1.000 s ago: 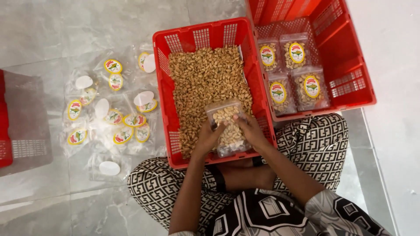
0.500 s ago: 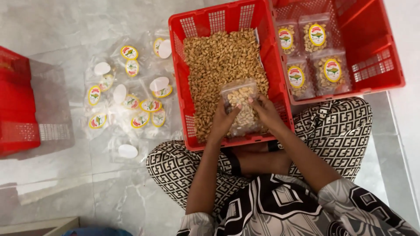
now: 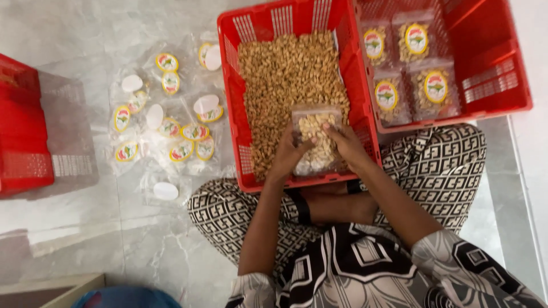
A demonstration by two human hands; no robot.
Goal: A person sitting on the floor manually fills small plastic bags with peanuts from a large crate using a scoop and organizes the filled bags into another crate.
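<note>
A: What do the hands have hold of?

B: Both are closed on one clear plastic bag (image 3: 315, 140) partly filled with pale nuts. The left hand (image 3: 290, 153) grips its left edge, fingers curled around the side – the right hand (image 3: 345, 144) grips the right edge, with fingertips (image 3: 326, 128) reaching over the upper part of the bag.

A: And where is the bag?

B: It is inside the red plastic crate (image 3: 231, 97) that sits in front of the person's crossed legs, at the near end of it, resting on or just above the loose nuts (image 3: 285, 74) that fill the crate. Whether the bag's bottom touches the nuts cannot be told.

A: What lies around it?

B: To the right, touching the first crate, stands a second red crate (image 3: 502, 68) with four filled bags (image 3: 408, 65) inside, each with an oval label of yellow, green and red. To the left, on the marble floor (image 3: 85, 228), lies a loose spread of empty clear bags (image 3: 171, 122) with the same oval labels, some showing only a white back. Further left, at the edge of the view, is another red crate (image 3: 23, 137), well apart from the hands.

A: And the person?

B: Seated on the floor in trousers with a black-and-white geometric print (image 3: 228, 211) – the forearms reach forward over the knees into the crate
</note>
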